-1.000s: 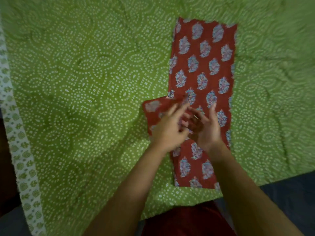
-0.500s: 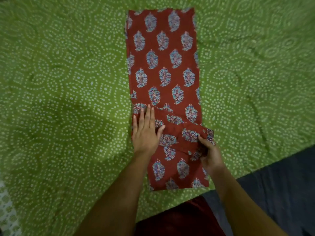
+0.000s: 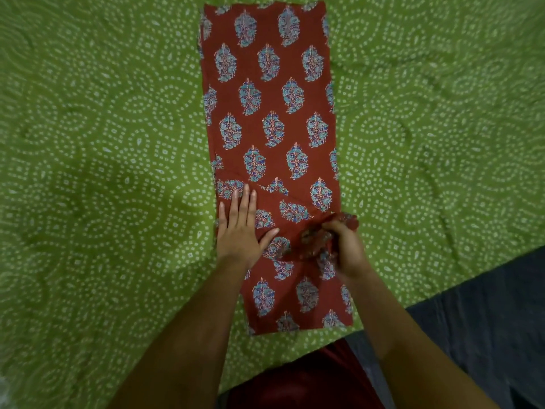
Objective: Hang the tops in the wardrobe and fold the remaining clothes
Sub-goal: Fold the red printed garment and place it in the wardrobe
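Observation:
A long red garment (image 3: pixel 271 113) printed with blue leaf motifs lies flat as a narrow strip on the green bedspread (image 3: pixel 103 143), running away from me. My left hand (image 3: pixel 240 228) rests palm down on its left edge, fingers together, pinning the cloth. My right hand (image 3: pixel 342 246) is closed on a bunched flap of the same red garment at its right edge, lifted slightly off the surface. The flap crosses the strip diagonally between both hands.
The green bedspread with white dotted circles covers nearly the whole view. A dark blue surface (image 3: pixel 486 305) shows at the lower right beyond the spread's edge. Dark red cloth on my body (image 3: pixel 303 382) appears at the bottom centre.
The side flap has been folded over from the left onto the strip. My left hand now lies flat on the left edge, and my right hand has gathered the flap's tip at the right edge.

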Motion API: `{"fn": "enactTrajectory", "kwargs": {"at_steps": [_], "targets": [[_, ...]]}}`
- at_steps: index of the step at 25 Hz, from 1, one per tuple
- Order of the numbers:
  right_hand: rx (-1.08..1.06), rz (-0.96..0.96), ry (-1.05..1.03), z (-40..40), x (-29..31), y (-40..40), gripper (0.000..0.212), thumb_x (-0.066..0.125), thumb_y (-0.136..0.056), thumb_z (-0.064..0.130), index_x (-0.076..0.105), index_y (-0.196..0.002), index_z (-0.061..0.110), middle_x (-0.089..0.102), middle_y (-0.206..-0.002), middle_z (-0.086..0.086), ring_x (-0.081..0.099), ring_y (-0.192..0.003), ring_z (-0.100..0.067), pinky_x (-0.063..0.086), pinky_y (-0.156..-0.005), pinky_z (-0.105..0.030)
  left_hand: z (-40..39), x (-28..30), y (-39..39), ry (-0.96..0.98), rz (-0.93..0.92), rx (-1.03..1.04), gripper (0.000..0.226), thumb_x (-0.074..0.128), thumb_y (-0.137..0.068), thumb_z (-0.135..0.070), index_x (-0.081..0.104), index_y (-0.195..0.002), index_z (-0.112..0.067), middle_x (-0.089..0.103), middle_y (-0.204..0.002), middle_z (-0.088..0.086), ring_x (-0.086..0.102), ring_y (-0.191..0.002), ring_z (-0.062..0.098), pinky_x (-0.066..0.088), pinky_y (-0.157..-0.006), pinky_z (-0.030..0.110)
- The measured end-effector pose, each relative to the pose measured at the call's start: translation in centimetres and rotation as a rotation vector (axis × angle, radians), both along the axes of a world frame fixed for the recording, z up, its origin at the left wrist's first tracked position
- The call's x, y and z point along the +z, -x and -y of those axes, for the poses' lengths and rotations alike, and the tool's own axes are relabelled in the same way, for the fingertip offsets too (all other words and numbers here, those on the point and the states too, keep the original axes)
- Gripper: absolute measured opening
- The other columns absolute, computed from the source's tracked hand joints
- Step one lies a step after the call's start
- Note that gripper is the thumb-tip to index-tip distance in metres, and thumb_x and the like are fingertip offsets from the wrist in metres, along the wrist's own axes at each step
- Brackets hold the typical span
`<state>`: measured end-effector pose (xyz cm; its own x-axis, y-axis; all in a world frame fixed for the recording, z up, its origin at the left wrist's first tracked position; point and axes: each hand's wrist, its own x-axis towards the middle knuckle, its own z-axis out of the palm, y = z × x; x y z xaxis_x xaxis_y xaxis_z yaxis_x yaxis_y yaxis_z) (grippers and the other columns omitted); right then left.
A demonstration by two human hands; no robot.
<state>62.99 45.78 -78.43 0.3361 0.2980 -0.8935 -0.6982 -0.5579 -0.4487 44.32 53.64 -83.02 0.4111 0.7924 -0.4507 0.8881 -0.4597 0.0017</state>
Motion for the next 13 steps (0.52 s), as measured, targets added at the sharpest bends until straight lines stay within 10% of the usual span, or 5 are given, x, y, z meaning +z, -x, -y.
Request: {"fn": "enactTrajectory", "kwargs": {"at_steps": [3,6,10,13], "targets": [[-0.124,-0.111,-0.14,-5.5,0.2,0.1,0.015,0.06,-0.089,0.027,0.058,-0.085,0.013,0.061,-0.072,-0.003,0.059,-0.061,-0.017,0.049,-0.052,-0.024,-0.4,0.6,0.5,0.038,0.016,-0.055,0.089,0.022,-0.089,-0.063,-0.021,-0.149,-0.013,-0.029,-0.155,0.003,-0.027,-0.143,0.023,-0.008,-0.118,0.047],[-0.025,0.192,-0.173,-5.0,0.6,0.0,0.011,0.054,-0.096,0.028,0.052,-0.098,0.017,0.064,-0.081,0.001,0.062,-0.061,-0.009,0.049,-0.055,-0.026,-0.4,1.7,2.3,0.111,0.252,-0.021,0.067,0.027,-0.098,-0.038,-0.006,-0.152,-0.018,-0.013,-0.16,-0.003,-0.019,-0.145,0.016,-0.004,-0.12,0.04],[1.35,1.163,-0.293,3.9,-0.8,-3.4,0.055,0.051,-0.075,0.007,0.046,-0.128,0.021,0.053,-0.124,0.0,0.05,-0.113,-0.019,0.04,-0.097,-0.043,1.1,2.1,8.2,0.082,0.256,-0.315,0.079,0.046,-0.085,-0.028,0.006,-0.153,-0.02,0.009,-0.16,0.0,0.001,-0.148,0.018,0.005,-0.119,0.042],[2.09,1.475,-0.553,7.0,-2.8,-6.7,0.082,0.047,-0.074,0.002,0.027,-0.15,0.025,0.023,-0.158,-0.003,0.02,-0.144,-0.028,0.015,-0.115,-0.046,1.8,1.5,11.0,0.074,0.163,-0.712,0.092,0.053,-0.072,-0.038,0.011,-0.153,-0.027,0.006,-0.161,-0.001,0.001,-0.148,0.022,0.008,-0.117,0.048]]}}
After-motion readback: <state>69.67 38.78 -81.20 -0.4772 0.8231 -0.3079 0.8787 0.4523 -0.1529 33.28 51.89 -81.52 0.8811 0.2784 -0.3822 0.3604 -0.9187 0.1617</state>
